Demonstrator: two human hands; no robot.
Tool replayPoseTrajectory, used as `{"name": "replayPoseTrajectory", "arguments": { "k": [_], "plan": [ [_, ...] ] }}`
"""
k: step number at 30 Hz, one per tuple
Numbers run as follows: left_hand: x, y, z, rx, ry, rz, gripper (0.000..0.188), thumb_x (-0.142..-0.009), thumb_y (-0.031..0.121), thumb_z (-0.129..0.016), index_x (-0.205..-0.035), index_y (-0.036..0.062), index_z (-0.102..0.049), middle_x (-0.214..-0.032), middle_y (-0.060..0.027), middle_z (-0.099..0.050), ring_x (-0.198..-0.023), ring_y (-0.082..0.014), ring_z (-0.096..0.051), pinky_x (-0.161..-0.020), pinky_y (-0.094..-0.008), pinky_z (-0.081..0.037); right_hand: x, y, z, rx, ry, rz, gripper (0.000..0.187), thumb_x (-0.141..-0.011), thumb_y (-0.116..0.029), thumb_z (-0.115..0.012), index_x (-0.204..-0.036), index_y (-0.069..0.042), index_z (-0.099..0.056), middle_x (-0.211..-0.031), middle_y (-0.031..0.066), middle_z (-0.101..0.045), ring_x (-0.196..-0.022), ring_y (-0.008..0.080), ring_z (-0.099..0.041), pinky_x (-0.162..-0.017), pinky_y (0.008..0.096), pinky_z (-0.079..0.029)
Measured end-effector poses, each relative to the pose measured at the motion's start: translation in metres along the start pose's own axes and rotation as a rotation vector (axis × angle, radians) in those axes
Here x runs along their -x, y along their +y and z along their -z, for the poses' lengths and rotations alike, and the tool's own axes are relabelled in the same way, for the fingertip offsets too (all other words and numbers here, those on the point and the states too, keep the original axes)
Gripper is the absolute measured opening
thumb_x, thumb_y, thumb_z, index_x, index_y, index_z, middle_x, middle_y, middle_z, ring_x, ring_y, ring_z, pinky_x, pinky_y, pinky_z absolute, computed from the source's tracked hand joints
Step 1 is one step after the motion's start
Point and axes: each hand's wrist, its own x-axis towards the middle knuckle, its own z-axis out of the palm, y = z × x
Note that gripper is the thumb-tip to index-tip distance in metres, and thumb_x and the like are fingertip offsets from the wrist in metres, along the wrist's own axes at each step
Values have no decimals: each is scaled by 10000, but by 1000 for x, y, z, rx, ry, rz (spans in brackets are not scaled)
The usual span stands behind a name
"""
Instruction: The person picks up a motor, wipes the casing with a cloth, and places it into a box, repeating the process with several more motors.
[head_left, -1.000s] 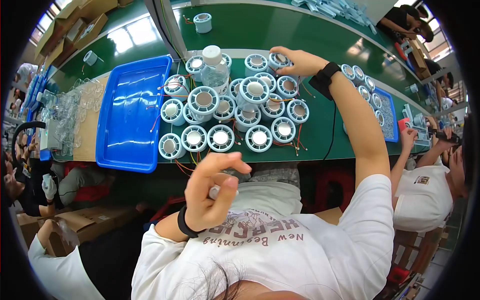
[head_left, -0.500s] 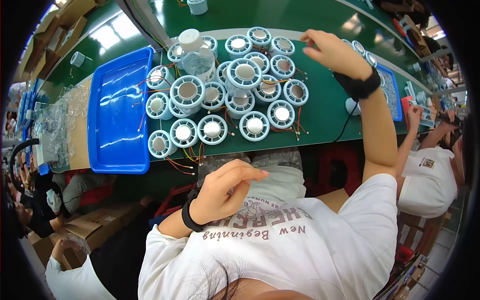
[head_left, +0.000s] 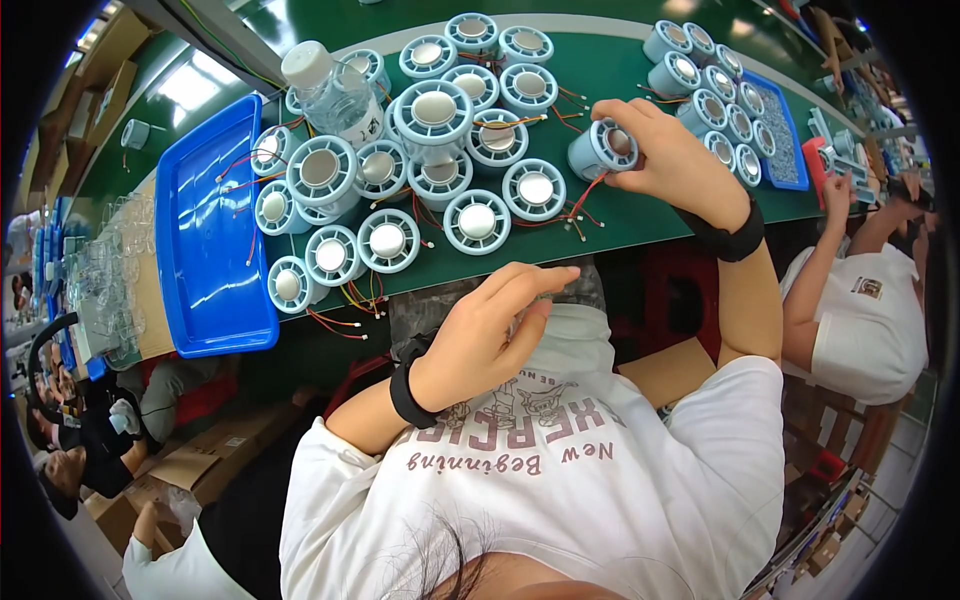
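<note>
My right hand (head_left: 650,150) has its thumb and fingers around a light-blue cylindrical part (head_left: 598,150) at the right side of the group. The part tilts so its metal disc faces right, and a red wire trails below it. My left hand (head_left: 480,340) hovers in front of the table edge, fingers stretched out and thumb apart, holding nothing. Several similar cylinders with spoked rims, silver discs and thin coloured wires stand on the green table (head_left: 420,268); one spoked cylinder (head_left: 433,112) rises above its neighbours. Among them is a clear bottle (head_left: 345,105) with a white cap.
On the left lies a blue tray (head_left: 215,240), with clear plastic pieces (head_left: 110,260) beyond it. More light-blue cylinders (head_left: 710,110) stand at the right, beside a blue tray of small grey pieces (head_left: 775,130). A co-worker's hand (head_left: 835,190) is at the far right.
My right hand has come down and closed on a cylinder right of the group. My left hand has moved up and right. The view has shifted, showing more of the table's right side.
</note>
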Motion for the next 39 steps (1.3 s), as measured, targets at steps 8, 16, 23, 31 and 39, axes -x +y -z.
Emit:
{"name": "replayPoseTrajectory", "arguments": {
  "k": [8,16,23,31,39],
  "plan": [
    [-16,18,11,1320,-160,633,496,-993,334,-505,-1358,25,-371,-1192,-139,-615,-532,-81,-470,-467,-218,-400,36,-35,42,-588,-290,-82,650,-632,23,-793,-1208,-15,-496,-1156,75,-550,-847,120,-630,-698,242,-522],
    [-17,4,3,1272,-161,429,658,-891,385,-665,-1330,7,-352,-1181,-170,-585,-581,-80,-523,-488,-215,-441,40,-52,28,-845,-176,-43,585,-749,10,-718,-1290,26,-496,-1123,94,-593,-844,113,-634,-684,212,-516],
    [-17,-1,-13,364,331,-114,775,-729,123,-828,-1350,32,-372,-1157,-137,-534,-997,-185,-569,-693,-259,-526,56,-62,26,-634,-124,-101,638,-902,-377,-615,-1351,45,-452,-1118,119,-599,-809,122,-620,-662,224,-507],
    [-15,-10,-6,-219,360,-388,830,-636,11,-856,-1325,29,-394,-1254,-190,-477,-1141,-337,-553,-884,-366,-499,43,-68,15,-584,-228,-12,873,-810,-544,-677,-1387,53,-407,-1206,143,-552,-936,162,-617,-780,260,-514],
    [-1,-55,-22,-165,534,-608,707,-717,-77,-743,-1339,22,-422,-1258,-237,-459,-728,-224,-553,-609,-311,-472,34,-54,7,-740,-286,200,793,-765,-206,-728,-1406,72,-353,-1366,170,-426,-1251,248,-483,-1008,353,-441]
  ]
}}
